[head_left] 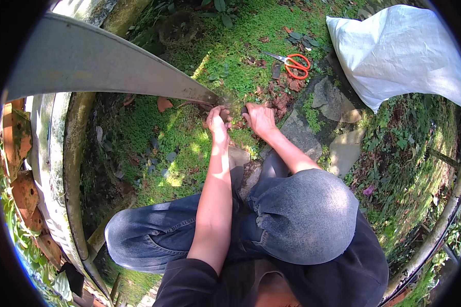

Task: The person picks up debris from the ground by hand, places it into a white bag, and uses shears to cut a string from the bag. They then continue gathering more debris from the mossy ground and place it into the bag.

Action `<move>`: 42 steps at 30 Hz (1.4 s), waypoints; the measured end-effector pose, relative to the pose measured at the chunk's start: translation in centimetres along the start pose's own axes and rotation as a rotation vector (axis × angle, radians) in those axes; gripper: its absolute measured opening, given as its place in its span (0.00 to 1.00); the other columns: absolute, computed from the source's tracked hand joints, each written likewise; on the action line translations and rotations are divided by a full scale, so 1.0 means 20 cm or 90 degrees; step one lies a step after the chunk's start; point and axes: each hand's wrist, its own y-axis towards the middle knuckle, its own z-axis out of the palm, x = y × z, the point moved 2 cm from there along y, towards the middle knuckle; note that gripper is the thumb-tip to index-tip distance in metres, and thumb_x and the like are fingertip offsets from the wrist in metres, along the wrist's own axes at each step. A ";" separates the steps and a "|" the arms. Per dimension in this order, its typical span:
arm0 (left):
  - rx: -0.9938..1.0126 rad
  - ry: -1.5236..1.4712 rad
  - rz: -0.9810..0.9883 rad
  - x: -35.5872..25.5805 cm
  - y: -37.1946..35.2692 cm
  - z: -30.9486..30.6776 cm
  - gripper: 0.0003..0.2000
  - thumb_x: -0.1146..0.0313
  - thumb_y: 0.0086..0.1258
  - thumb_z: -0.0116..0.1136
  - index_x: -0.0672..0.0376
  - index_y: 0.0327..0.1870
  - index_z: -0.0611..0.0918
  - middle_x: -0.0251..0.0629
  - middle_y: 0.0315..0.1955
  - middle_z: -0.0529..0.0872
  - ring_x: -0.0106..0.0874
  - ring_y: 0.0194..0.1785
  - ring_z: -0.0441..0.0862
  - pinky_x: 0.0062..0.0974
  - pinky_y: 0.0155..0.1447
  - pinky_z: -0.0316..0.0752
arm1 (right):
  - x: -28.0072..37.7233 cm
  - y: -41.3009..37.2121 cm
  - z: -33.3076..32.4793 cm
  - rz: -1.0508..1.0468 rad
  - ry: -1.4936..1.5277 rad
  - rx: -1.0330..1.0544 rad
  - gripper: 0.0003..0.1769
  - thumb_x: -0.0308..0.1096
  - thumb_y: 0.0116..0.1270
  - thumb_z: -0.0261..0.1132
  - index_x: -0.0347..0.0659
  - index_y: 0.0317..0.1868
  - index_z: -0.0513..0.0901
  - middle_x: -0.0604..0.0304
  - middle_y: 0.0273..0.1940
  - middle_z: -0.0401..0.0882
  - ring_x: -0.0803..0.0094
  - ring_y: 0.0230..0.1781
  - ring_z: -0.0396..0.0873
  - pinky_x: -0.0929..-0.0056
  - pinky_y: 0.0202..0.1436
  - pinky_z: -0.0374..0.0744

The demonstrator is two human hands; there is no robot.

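Note:
Just past the lower end of a grey tapering post (123,66), my left hand (218,122) is closed, its fingers curled inward. Something brownish shows at its edge, too small to name. A short gap to the right, my right hand (260,118) is also closed, knuckles up, with a small dark bit beside its thumb side. What either hand grips is hidden or too small to make out. Scissors (298,66) with orange-red handles lie on the ground beyond my right hand, blades slightly apart and pointing left.
A full white woven sack (404,56) sits at the upper right. Flat grey stones (301,130) lie right of my right hand, near reddish-brown fragments (281,100). Low green plants and moss (174,148) cover the ground. Curved pale rails (71,174) run along the left side.

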 end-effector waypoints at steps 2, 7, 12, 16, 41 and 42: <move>0.007 0.037 0.006 -0.02 -0.01 0.01 0.10 0.62 0.78 0.49 0.58 0.44 0.80 0.32 0.28 0.82 0.23 0.24 0.76 0.19 0.23 0.66 | 0.02 -0.02 0.01 -0.015 0.046 -0.082 0.10 0.37 0.66 0.67 0.39 0.41 0.82 0.49 0.38 0.85 0.50 0.37 0.84 0.52 0.40 0.81; 0.028 0.154 -0.042 0.00 -0.01 0.05 0.12 0.61 0.79 0.48 0.58 0.43 0.80 0.30 0.27 0.81 0.20 0.22 0.73 0.18 0.20 0.64 | -0.02 -0.03 -0.02 -0.003 0.077 -0.047 0.11 0.38 0.66 0.65 0.40 0.43 0.83 0.49 0.39 0.85 0.49 0.39 0.84 0.53 0.40 0.81; -0.015 0.184 -0.019 0.03 0.00 0.07 0.13 0.59 0.79 0.48 0.59 0.42 0.80 0.30 0.26 0.80 0.19 0.22 0.73 0.18 0.20 0.63 | -0.01 -0.02 0.03 -0.064 0.003 -0.016 0.10 0.38 0.66 0.66 0.40 0.40 0.85 0.51 0.36 0.85 0.50 0.39 0.84 0.54 0.40 0.82; -0.026 0.181 -0.020 0.01 0.00 0.08 0.13 0.59 0.80 0.48 0.59 0.41 0.80 0.30 0.25 0.80 0.19 0.22 0.73 0.18 0.19 0.63 | -0.04 -0.03 0.04 -0.035 0.013 -0.044 0.09 0.37 0.67 0.65 0.41 0.41 0.85 0.52 0.36 0.85 0.52 0.38 0.84 0.55 0.41 0.82; -0.063 0.103 0.045 0.00 0.04 0.03 0.14 0.59 0.81 0.48 0.59 0.39 0.79 0.29 0.24 0.79 0.19 0.20 0.73 0.18 0.19 0.62 | -0.11 -0.03 -0.06 0.075 0.089 -0.094 0.14 0.37 0.65 0.68 0.36 0.45 0.84 0.46 0.40 0.85 0.48 0.42 0.84 0.54 0.46 0.81; -0.063 0.116 0.033 -0.01 0.04 0.03 0.14 0.59 0.81 0.48 0.59 0.39 0.79 0.29 0.24 0.79 0.20 0.20 0.73 0.18 0.19 0.63 | -0.13 -0.02 -0.10 0.069 0.090 -0.116 0.15 0.38 0.65 0.67 0.36 0.46 0.84 0.45 0.42 0.86 0.46 0.42 0.84 0.54 0.47 0.81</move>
